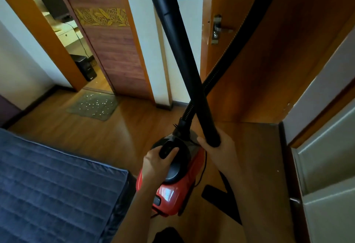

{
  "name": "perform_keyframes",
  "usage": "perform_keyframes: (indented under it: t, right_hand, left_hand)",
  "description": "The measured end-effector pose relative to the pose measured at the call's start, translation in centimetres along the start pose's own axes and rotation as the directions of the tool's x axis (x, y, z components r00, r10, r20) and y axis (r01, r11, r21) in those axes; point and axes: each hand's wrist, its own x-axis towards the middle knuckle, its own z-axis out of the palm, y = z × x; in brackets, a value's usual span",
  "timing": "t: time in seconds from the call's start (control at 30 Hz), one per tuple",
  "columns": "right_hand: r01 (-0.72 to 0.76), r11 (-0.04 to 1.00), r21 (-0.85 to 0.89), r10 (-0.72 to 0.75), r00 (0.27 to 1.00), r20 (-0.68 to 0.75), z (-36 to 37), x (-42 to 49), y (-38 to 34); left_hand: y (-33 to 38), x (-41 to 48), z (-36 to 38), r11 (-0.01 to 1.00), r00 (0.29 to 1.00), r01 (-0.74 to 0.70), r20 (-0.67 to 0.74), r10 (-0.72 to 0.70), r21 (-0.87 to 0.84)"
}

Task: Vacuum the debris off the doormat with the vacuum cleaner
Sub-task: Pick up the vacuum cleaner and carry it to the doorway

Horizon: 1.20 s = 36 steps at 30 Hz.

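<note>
I am gripping the black handle [169,149] on top of the red vacuum cleaner [172,191] with my left hand [156,163], fingers curled round it, while my right hand [222,151] is closing its fingers round the lower end of the black wand [184,50], which is slanting up across the ribbed hose [212,76]. The doormat [76,109] is lying on the wooden floor [80,135] well ahead to my left, by the open doorway, speckled with white debris [96,103]. A blue mattress [48,185] is lying at my left.
</note>
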Motion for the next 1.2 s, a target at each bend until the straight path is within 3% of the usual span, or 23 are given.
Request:
perform_keyframes:
  t: [0.33, 0.63, 1.0, 1.2]
  right_hand:
    - [-0.022, 0.999, 0.041, 0.02, 0.998, 0.051, 4.1, 12.7, 2.6]
    - [-0.043, 0.999, 0.005, 0.042, 0.993, 0.114, 14.1, 30.2, 1.6]
    - [0.059, 0.997, -0.046, -0.05, 0.982, 0.181, 24.6, 47.0, -1.2]
    - [0.122, 0.992, -0.034, -0.106, 0.946, 0.306, 31.5, 54.2, -1.5]
  left_hand:
    - [-1.7, 12.4, 0.9, 0.998, 0.993, 0.066, -0.096, -0.063, 0.023]
    - [-4.5, 30.6, -1.7, 0.993, 0.99, 0.118, -0.081, -0.118, -0.004]
    - [-6.1, 47.2, -7.7, 0.987, 0.968, 0.159, -0.2, -0.151, 0.027]
    - [-8.9, 53.6, -10.5, 0.967, 0.918, 0.252, -0.319, -0.234, 0.016]
